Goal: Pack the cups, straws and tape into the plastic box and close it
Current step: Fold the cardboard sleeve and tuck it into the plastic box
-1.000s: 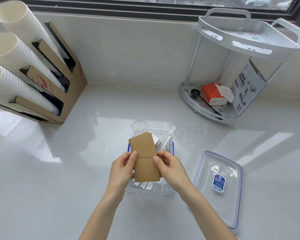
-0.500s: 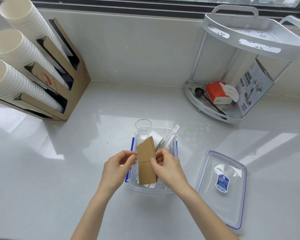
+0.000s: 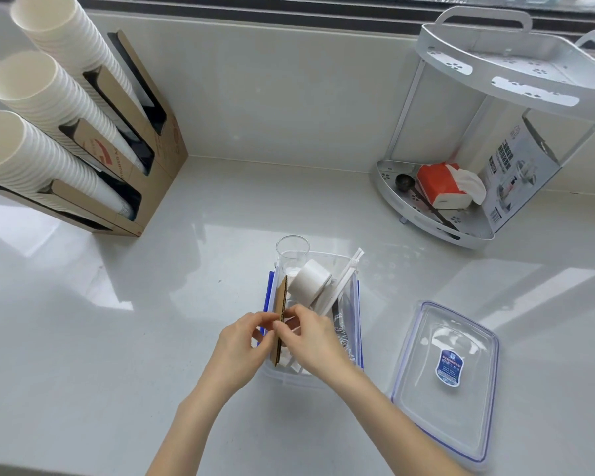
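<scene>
Over the open plastic box [image 3: 357, 321] near the front of the desk [image 3: 152, 338], both hands pinch a folded piece of brown cardboard [image 3: 279, 321] turned on edge. The left hand [image 3: 243, 345] grips it from the outer side and the right hand [image 3: 311, 338] from the inner side, fingers closed on it about midway along. Held upright like this, it seems meant to slide down flat against the box's left wall, where it would take little room beside what is already packed.

Inside the box stand a clear cup [image 3: 292, 252] at the far end, a white roll of tape [image 3: 309, 280] leaning beside it, and wrapped straws [image 3: 344, 280] slanting up over the far right rim. Those straws poke above the rim and, I judge, would stop the lid from seating unless laid flatter. The tape sits close to the cardboard's far end and may crowd it.

The clear lid [image 3: 443, 383] with its blue label lies just right of the box, inner side up, not yet fitted. Well apart stand a cardboard holder of stacked paper cups [image 3: 49, 108] at the back left and a white corner rack [image 3: 495, 139] at the back right; neither blocks the work.
</scene>
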`<state>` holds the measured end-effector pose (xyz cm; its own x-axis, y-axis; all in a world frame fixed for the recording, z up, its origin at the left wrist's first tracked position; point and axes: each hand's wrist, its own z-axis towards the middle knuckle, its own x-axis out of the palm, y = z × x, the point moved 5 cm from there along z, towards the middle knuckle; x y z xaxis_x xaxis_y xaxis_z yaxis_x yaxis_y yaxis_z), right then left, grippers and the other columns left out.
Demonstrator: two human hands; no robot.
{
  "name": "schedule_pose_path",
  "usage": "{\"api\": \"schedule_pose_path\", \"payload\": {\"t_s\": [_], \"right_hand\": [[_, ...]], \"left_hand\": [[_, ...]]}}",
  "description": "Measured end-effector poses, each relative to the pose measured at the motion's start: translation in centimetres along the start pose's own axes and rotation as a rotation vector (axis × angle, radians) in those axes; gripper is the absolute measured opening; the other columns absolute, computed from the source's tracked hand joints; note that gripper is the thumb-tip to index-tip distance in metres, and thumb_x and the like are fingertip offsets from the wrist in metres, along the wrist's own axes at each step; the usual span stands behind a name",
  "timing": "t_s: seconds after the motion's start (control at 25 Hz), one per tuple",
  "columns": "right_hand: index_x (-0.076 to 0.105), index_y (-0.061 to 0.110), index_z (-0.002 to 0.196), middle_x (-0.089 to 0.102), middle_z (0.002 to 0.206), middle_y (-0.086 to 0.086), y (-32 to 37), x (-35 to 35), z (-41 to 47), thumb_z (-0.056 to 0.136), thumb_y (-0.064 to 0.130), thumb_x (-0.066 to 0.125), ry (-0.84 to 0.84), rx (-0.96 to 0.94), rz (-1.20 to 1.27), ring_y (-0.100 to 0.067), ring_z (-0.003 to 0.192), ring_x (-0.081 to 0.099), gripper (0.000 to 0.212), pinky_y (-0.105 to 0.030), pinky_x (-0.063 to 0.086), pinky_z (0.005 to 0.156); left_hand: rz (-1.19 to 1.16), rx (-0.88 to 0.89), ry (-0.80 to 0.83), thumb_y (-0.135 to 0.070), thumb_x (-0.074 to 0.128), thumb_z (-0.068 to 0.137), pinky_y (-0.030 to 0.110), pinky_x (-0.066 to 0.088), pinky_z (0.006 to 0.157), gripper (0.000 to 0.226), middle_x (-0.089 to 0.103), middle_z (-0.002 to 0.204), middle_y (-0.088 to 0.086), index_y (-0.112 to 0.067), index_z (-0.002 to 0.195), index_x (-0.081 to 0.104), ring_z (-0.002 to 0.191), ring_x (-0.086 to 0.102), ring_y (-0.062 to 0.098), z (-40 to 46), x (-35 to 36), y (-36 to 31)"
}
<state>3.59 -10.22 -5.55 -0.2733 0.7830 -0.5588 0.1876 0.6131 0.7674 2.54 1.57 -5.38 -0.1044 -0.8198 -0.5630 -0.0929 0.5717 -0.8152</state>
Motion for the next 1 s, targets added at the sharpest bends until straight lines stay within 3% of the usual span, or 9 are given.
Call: {"api": "schedule_pose_path", "payload": {"t_s": [0.16, 0.32, 0.4, 0.56, 0.84, 1.0], "right_hand": [[0.063, 0.01, 0.111, 0.071, 0.101, -0.012, -0.3, 0.6, 0.2, 0.092, 0.032, 0.043, 0.037, -0.005, 0.035, -0.028, 0.094, 0.066, 0.035, -0.042, 0.053, 0.087], [0.064, 0.008, 0.104, 0.064, 0.088, -0.004, 0.0, 0.3, 0.7, 0.095, 0.027, 0.038, 0.043, -0.019, 0.027, -0.03, 0.096, 0.064, 0.034, -0.035, 0.047, 0.086], [0.059, 0.009, 0.114, 0.064, 0.099, -0.008, 0.4, -0.4, 1.3, 0.093, 0.022, 0.042, -0.024, -0.038, 0.02, -0.026, 0.101, 0.061, 0.03, -0.033, 0.045, 0.089], [0.042, 0.015, 0.135, 0.054, 0.119, -0.009, 1.0, -0.7, 2.6, 0.091, 0.017, 0.046, -0.04, -0.093, -0.01, -0.025, 0.106, 0.056, 0.044, -0.033, 0.043, 0.097], [0.039, 0.016, 0.138, 0.057, 0.126, -0.009, 0.5, 0.5, 2.3, 0.089, 0.015, 0.047, -0.005, -0.115, -0.12, -0.028, 0.113, 0.054, 0.05, -0.038, 0.045, 0.099], [0.046, 0.016, 0.133, 0.06, 0.124, -0.008, 0.6, 0.1, 2.2, 0.088, 0.015, 0.05, -0.007, -0.126, -0.098, -0.023, 0.107, 0.056, 0.045, -0.03, 0.043, 0.096]], "left_hand": [[0.005, 0.023, -0.012, -0.017, 0.053, 0.086, 0.005, 0.043, 0.063, 0.027, 0.054, 0.086, -0.013, -0.02, 0.113, 0.057, 0.071, 0.055, 0.004, 0.0, 0.3, 0.2], [0.086, 0.032, -0.046, -0.017, 0.055, 0.085, 0.006, 0.04, 0.058, 0.035, 0.046, 0.083, -0.015, -0.019, 0.119, 0.05, 0.064, 0.051, 0.006, 0.2, 0.5, 0.5], [0.106, 0.021, -0.065, -0.012, 0.053, 0.084, 0.007, 0.038, 0.057, 0.037, 0.043, 0.081, -0.015, -0.017, 0.12, 0.049, 0.061, 0.049, 0.006, 0.3, 0.7, 0.7], [0.146, 0.012, -0.066, -0.012, 0.053, 0.084, 0.019, 0.036, 0.058, 0.041, 0.038, 0.08, -0.013, -0.02, 0.123, 0.047, 0.058, 0.045, 0.01, 0.5, 1.2, 0.8], [0.17, -0.025, -0.081, -0.019, 0.052, 0.086, 0.022, 0.036, 0.06, 0.043, 0.04, 0.087, -0.005, -0.024, 0.127, 0.044, 0.056, 0.044, 0.009, 0.4, 1.4, 1.0], [0.215, -0.037, -0.067, -0.022, 0.052, 0.086, 0.023, 0.035, 0.058, 0.045, 0.039, 0.09, -0.006, -0.026, 0.129, 0.041, 0.057, 0.044, 0.011, 0.5, 1.3, 1.2]]}}
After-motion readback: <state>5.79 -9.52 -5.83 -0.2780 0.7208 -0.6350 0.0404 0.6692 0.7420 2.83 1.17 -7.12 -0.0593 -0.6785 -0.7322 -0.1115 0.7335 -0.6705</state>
